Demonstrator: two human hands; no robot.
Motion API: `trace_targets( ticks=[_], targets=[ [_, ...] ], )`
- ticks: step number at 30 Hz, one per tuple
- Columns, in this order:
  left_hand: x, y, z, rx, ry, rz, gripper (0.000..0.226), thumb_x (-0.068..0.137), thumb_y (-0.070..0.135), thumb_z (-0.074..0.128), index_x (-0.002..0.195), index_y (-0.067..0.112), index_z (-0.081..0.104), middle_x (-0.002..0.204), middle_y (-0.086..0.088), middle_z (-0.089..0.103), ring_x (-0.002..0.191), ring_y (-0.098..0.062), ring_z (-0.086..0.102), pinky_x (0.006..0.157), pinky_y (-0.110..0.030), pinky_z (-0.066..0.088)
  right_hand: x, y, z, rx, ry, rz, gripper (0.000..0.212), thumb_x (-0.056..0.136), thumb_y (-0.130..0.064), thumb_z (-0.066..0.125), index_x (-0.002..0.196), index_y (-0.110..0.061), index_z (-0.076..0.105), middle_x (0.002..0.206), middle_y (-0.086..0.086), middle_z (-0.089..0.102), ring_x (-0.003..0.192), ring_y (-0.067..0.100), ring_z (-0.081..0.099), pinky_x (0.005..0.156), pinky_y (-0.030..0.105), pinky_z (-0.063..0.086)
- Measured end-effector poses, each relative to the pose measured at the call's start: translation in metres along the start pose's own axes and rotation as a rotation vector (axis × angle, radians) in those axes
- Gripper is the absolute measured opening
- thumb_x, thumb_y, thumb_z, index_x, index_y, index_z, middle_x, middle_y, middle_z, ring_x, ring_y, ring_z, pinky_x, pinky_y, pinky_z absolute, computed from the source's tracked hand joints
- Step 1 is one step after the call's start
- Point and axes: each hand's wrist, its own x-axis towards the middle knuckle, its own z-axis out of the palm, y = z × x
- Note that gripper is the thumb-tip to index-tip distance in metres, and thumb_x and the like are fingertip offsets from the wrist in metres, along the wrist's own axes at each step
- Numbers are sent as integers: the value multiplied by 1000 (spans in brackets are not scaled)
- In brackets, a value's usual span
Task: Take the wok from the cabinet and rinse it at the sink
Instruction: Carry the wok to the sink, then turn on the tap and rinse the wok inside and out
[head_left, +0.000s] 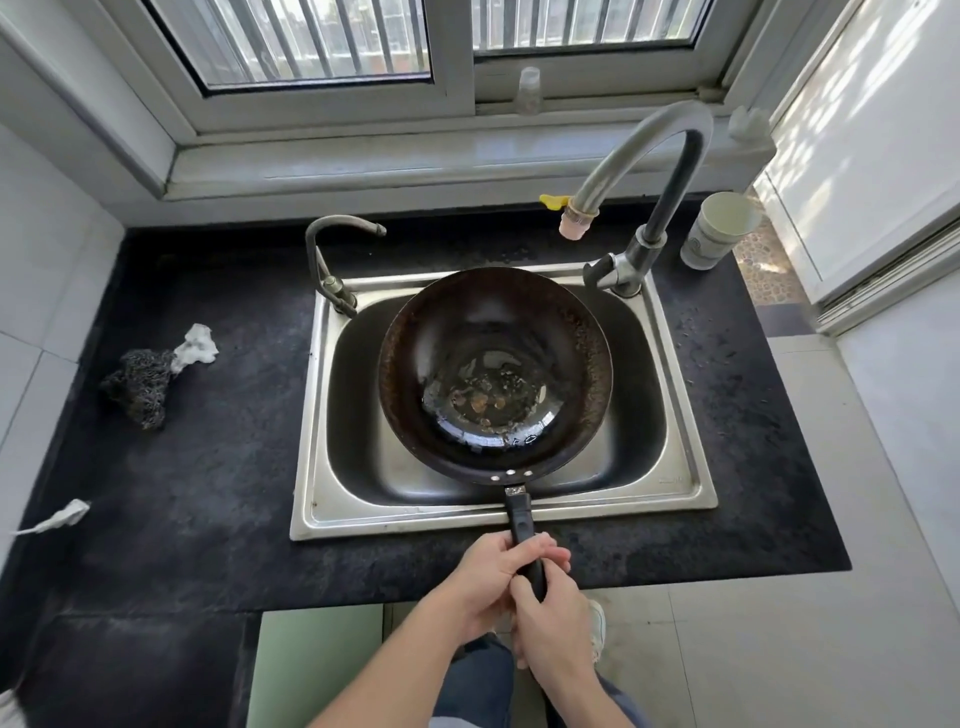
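Wok is out over the sink, straight ahead of both hands. Left hand and right hand both wrap its handle. Rinse step; faucet looks off, so next frees one hand for the tap.

No readable text is showing anywhere. A small stamped mark is sitting on the front right rim of the sink, but it is coming out too small and blurred to read. The paper cup is carrying a grey print, with no letters or numbers coming through.
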Motion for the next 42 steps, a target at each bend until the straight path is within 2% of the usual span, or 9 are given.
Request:
trace_targets(
  ticks=[4,7,10,16,19,23,30,39,42],
  targets=[
    [3,0,-4,76,8,22,36,95,27,61,114,-2,65,110,-10,76,105,-25,71,85,-34,57,-1,-2,-7,39,-78,1,9,94,-11,59,95,-14,68,65,3,67,47,4,63,42,19,47],
    [3,-3,-6,110,6,49,33,94,30,62,110,1,66,107,-12,76,101,-25,70,99,-47,52,5,9,-19,-70,-129,-5,38,84,-50,58,78,-15,70,64,2,68,62,11,63,65,43,55],
    [0,-4,-4,103,22,78,32,95,28,61,105,-2,65,96,-15,72,93,-27,68,102,-55,49,13,26,-39,-106,-60,-34,55,79,-69,50,70,-19,71,57,-2,63,59,15,60,63,44,55],
    [-7,-10,4,-76,41,61,26,96,25,60,103,0,57,77,-9,58,65,-26,62,84,-57,57,22,9,-80,-275,145,-140,56,78,-69,44,61,-21,67,60,-3,68,61,13,65,65,39,55],
    [-10,-14,11,-204,105,22,21,98,27,57,99,6,54,69,-4,53,56,-19,52,69,-44,58,36,-7,-93,-341,175,-185,40,90,-53,55,67,-23,67,66,-6,68,71,14,65,71,39,54],
    [-13,-18,25,-220,272,31,25,98,34,54,96,9,53,60,1,49,46,-13,42,47,-27,39,67,-35,-113,-420,131,-307,31,94,-49,56,77,-26,68,73,-13,66,74,11,64,74,36,58],
    [-12,-19,35,-153,396,117,29,98,34,55,92,5,54,58,1,44,42,-13,36,39,-23,31,138,-97,-161,-449,125,-454,23,98,-39,59,91,-20,70,84,-5,70,79,11,64,63,19,45],
    [-2,-20,43,-100,522,129,33,98,37,54,83,9,51,54,1,42,38,-13,34,37,-20,30,222,-179,-176,-316,209,-551,36,89,-58,59,107,-27,65,93,-4,73,83,25,73,84,43,58],
    [-2,-19,44,-67,540,119,34,98,38,54,81,9,51,53,3,43,39,-13,35,38,-22,31,233,-188,-171,-396,253,-593,35,92,-52,54,82,-22,69,73,0,72,73,27,72,76,42,59]
  ],
)
